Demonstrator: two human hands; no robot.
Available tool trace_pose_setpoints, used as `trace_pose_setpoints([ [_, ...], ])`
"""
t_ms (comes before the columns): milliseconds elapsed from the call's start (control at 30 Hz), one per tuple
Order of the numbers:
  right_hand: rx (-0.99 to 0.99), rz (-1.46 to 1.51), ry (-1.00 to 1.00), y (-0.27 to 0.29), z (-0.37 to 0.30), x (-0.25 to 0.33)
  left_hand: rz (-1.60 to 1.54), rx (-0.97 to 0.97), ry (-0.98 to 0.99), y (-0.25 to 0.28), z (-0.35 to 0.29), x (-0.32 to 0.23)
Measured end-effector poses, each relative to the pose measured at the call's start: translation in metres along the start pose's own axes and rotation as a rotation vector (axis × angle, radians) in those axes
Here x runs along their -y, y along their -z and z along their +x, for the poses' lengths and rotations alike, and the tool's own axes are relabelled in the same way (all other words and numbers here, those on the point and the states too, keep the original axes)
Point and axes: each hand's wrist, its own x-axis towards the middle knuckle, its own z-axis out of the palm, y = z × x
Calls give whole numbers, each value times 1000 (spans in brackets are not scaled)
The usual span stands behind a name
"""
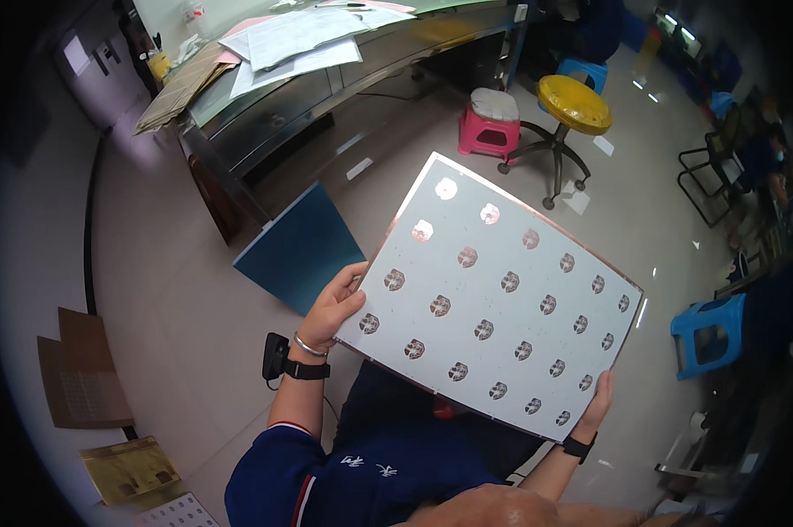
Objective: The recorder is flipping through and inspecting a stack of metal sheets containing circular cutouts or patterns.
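Both hands grip panel (493, 299) edges | left hand (333, 307), right hand (597, 402) | open floor (177, 316) left

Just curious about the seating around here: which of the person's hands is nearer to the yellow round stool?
The right hand, narrowly. It grips the panel's lower right corner, below the yellow stool. The left hand holds the panel's left edge, farther off to the stool's lower left.
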Motion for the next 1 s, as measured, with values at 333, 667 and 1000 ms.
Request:
trace_pose_setpoints([
  [333,-31,28,-79,-22,-11,14,-39,121,21,2,2,-13],
  [667,-66,58,-82,-18,-12,6,-12,141,6,2,7,-15],
  [1000,-89,73,-93,-27,-14,6,10,182,-9,9,7,-12],
])
